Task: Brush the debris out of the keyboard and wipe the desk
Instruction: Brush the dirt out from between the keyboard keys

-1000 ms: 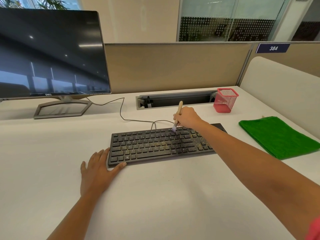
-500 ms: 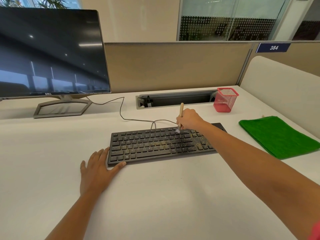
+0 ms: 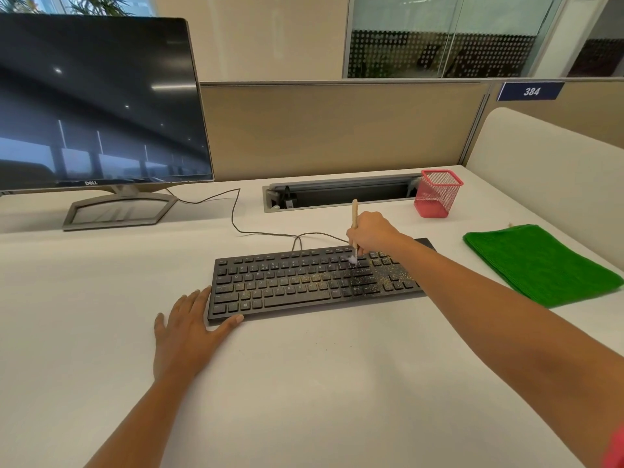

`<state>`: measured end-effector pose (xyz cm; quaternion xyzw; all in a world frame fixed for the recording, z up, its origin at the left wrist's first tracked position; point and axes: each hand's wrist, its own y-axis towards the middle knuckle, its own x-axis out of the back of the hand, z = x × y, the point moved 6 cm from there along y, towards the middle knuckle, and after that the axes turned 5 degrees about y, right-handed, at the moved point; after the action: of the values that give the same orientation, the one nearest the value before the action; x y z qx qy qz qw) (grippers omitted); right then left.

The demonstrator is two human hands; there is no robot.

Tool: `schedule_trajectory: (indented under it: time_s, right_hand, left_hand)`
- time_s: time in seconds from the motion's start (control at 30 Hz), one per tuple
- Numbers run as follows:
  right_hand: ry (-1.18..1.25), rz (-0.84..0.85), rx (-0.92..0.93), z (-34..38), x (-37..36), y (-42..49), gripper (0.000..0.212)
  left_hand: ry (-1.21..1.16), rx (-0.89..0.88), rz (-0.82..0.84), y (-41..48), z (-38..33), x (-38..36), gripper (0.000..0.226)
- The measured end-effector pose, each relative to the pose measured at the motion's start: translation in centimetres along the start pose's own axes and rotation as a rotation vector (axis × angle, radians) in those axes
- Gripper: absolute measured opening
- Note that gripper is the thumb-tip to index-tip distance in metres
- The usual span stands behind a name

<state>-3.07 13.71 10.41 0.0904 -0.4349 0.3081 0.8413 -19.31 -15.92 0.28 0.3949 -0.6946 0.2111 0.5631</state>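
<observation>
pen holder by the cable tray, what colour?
Red-pink wire mesh pen holder, seen in the head view, the only one.

Desk, keyboard, monitor, green cloth, red cup

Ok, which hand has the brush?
The right hand grips the brush, bristles on the keyboard; the left hand lies flat at its near-left corner.
</observation>
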Motion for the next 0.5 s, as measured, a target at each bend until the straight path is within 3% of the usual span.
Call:
schedule_trajectory:
  time_s: [0.13, 0.3, 0.5]
  right_hand:
    - [0.094, -0.081, 0.046, 0.5, 0.5, 0.0, 0.03]
    - [0.052, 0.015, 0.043, 0.2, -0.5, -0.2, 0.03]
    - [0.146, 0.098, 0.175, 1.5, -1.0, -0.8, 0.028]
  left_hand:
    - [0.007, -0.002, -0.003, 0.0, 0.0, 0.0, 0.108]
    - [-0.008, 0.0, -0.002, 0.0, 0.0, 0.1, 0.107]
    - [0.004, -0.004, -0.003, 0.0, 0.1, 0.0, 0.106]
